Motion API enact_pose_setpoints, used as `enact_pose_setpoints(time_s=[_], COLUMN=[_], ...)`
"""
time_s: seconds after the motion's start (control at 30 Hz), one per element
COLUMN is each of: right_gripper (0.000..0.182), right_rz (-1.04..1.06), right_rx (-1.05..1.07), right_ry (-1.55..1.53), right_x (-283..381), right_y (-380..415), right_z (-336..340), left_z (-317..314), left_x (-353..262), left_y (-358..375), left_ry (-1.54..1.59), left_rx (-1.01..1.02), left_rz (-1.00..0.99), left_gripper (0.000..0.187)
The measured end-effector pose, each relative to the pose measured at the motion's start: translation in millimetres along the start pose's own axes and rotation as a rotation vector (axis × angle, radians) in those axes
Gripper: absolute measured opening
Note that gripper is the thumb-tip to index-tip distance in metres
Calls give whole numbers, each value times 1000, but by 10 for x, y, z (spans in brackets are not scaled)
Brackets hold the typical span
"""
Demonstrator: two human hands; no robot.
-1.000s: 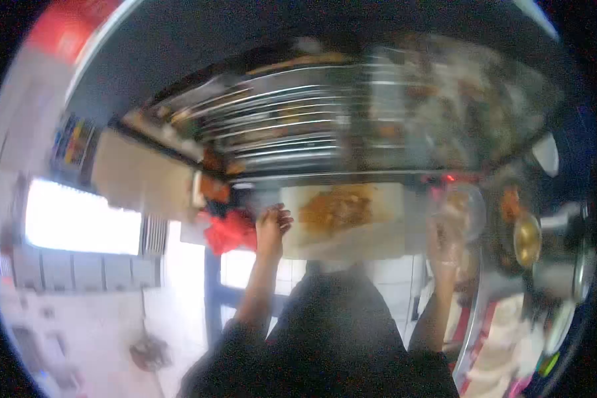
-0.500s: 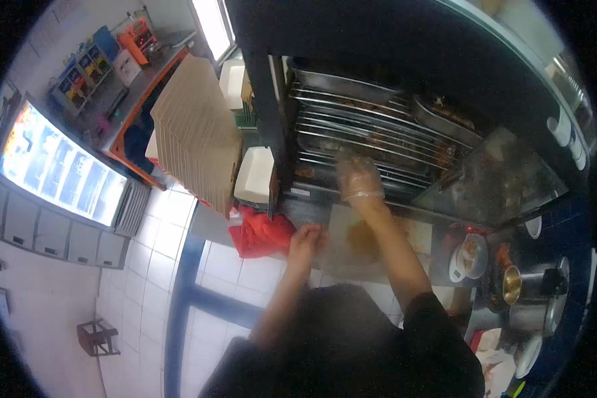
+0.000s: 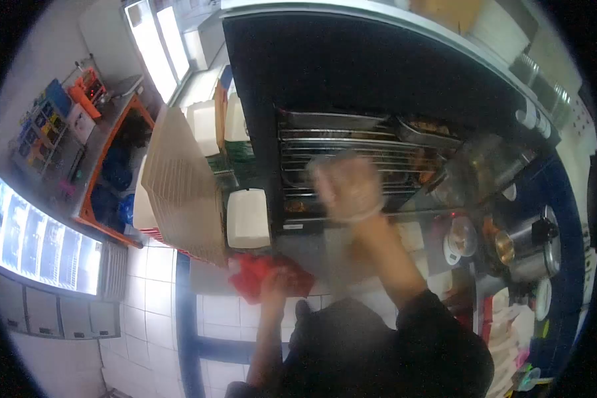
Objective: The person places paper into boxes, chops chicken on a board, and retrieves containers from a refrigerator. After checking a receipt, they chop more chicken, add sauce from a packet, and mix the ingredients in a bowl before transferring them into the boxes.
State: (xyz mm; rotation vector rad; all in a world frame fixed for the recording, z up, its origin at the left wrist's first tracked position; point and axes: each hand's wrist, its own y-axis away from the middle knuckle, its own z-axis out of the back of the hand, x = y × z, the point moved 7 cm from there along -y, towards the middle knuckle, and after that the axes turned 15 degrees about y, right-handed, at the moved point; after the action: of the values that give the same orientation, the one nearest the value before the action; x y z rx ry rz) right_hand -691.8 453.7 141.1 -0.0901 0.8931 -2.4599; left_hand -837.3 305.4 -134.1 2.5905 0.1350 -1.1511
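My left hand (image 3: 277, 284) is over a red cloth (image 3: 245, 278) at the counter's front edge and seems to touch it; its fingers are too smeared to show a grip. My right hand (image 3: 349, 188), in a clear plastic glove, is in front of a heated cabinet's wire racks (image 3: 338, 149). It is blurred by motion, and whether anything is in it cannot be made out. Metal trays (image 3: 431, 129) with browned food stand on the racks. Below the right forearm lies a pale board (image 3: 341, 255) on the counter.
Left of the cabinet are a tall stack of folded cardboard boxes (image 3: 182, 189) and a white open box (image 3: 248, 219). A dark cabinet wall (image 3: 252, 119) separates them from the racks. To the right stand a clear-lidded tub (image 3: 461, 239) and a steel pot (image 3: 534, 245).
My left hand has moved left onto the red cloth. My right hand has drawn back a little from the racks. The camera view has shifted, so the surroundings sit lower.
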Motion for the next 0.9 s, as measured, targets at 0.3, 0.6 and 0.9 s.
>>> enact_pose_setpoints(time_s=[0.3,0.6,0.9], right_gripper=[40,38,39], right_rz=[-115,237,240], right_rx=[563,728,788], right_ry=[292,147,200], right_x=[-848,-696,-602], right_y=[-1151,-1375,-983], right_z=[-312,-624,-367], left_z=[-455,-1029,-2059], left_x=[64,-5,-1222], left_y=[51,-65,-513], left_ry=[-105,-246,69], left_rx=[108,325,294], left_rz=[206,184,-172], left_gripper=[23,25,43])
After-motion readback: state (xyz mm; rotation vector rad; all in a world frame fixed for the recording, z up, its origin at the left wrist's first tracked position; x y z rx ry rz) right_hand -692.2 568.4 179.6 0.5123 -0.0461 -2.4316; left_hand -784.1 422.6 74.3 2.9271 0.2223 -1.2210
